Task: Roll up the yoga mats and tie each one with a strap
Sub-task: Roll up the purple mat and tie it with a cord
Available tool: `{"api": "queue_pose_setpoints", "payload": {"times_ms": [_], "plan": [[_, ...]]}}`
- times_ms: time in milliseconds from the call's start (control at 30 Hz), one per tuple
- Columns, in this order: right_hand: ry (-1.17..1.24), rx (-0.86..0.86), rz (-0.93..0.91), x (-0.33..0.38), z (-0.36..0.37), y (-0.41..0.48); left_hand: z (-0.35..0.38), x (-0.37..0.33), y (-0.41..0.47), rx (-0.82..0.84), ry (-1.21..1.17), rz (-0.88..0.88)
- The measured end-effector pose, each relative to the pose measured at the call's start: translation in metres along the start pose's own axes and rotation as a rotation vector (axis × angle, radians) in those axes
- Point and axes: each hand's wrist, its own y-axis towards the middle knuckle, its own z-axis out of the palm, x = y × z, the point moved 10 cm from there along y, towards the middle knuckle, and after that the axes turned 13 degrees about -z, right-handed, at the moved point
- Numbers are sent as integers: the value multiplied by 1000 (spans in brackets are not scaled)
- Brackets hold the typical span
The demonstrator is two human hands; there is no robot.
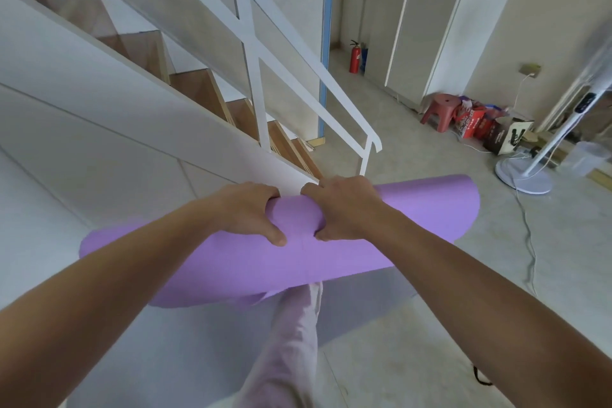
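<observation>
A purple yoga mat (298,258), loosely rolled, is held up in the air in front of me, lying crosswise from lower left to upper right. My left hand (251,209) grips its top near the middle, thumb pressed on the near side. My right hand (344,209) grips it just to the right, fingers curled over the far edge. A loose flap of the mat hangs below the roll. A thin dark strap (482,376) lies on the floor at the lower right.
A white staircase with a railing (331,86) rises on the left. My leg in pale trousers (291,341) stands below the mat. A standing fan (523,175) with a cable, a red stool (440,109), boxes and a fire extinguisher (355,58) line the far right.
</observation>
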Motion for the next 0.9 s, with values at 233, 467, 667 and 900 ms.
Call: {"api": "queue_pose_setpoints", "payload": {"times_ms": [233, 467, 667, 900], "plan": [[-7, 43, 96, -27, 13, -15, 9, -23, 1, -337, 282, 90], [100, 136, 139, -32, 67, -31, 47, -30, 37, -174, 177, 132], [69, 206, 115, -19, 108, -16, 78, -2, 56, 207, -41, 64], [370, 480, 175, -9, 131, 4, 93, -2, 39, -190, 360, 233]]}}
